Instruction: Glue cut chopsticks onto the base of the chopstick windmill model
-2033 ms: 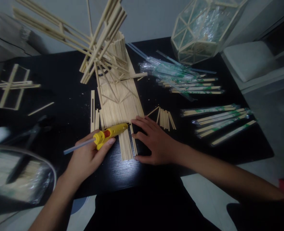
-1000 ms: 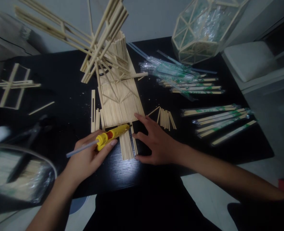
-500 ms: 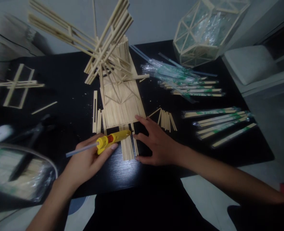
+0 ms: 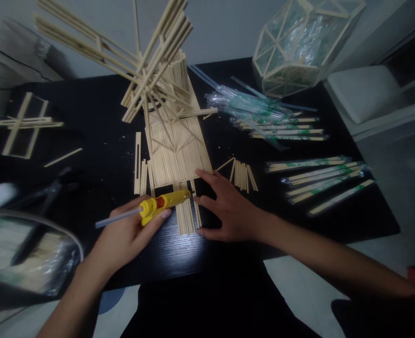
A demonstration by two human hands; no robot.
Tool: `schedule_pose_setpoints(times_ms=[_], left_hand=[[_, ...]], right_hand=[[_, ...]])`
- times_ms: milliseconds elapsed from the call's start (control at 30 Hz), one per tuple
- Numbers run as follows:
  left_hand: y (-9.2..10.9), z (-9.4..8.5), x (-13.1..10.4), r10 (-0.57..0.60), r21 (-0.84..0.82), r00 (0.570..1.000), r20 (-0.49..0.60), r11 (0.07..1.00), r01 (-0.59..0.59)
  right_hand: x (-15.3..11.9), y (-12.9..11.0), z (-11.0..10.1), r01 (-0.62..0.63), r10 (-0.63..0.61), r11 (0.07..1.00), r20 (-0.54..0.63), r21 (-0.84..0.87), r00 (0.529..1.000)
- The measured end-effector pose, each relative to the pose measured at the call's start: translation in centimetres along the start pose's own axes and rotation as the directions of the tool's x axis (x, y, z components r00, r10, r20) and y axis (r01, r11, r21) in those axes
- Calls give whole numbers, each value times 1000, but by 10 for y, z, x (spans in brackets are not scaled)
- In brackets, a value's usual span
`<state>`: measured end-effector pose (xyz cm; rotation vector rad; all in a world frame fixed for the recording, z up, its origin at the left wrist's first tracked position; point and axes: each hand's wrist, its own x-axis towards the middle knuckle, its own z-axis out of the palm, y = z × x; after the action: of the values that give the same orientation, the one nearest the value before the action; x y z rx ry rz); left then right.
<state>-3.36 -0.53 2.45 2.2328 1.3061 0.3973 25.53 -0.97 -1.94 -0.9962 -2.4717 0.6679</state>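
My left hand is wrapped round a yellow glue gun, a glue stick poking out of its rear. The dark nozzle is over a narrow strip of wooden sticks, close to a thin pair of sticks. Fingers spread, my right hand rests beside that pair, with one fingertip on the near right edge of a flat stick panel. Nothing is gripped in it. Behind the panel stands a windmill-like stick structure with long crossed blades.
Short sticks lie right of the panel. Wrapped chopsticks and plastic wrappers cover the right side, below a faceted box. A stick frame and plastic bag are at left.
The view has shifted very slightly. Both hands and the glue gun keep almost the same positions over the sticks.
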Motion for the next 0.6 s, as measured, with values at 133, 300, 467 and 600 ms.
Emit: schedule_pose_setpoints(times_ms=[133,300,467,600], left_hand=[[-1,0,0,7,6,999,-31,1000,-7],[-2,0,1,-14,12,1000,-25,1000,15],[-1,1,6,-25,-3,1000,-15,1000,25],[-1,1,9,-25,-29,999,-30,999,24]], right_hand=[[0,0,0,-1,1,1000,-2,5,1000],[0,0,0,12,-12,1000,-12,-12,1000],[0,0,0,5,-5,1000,-1,-20,1000],[0,0,0,-1,1,1000,-1,-11,1000]])
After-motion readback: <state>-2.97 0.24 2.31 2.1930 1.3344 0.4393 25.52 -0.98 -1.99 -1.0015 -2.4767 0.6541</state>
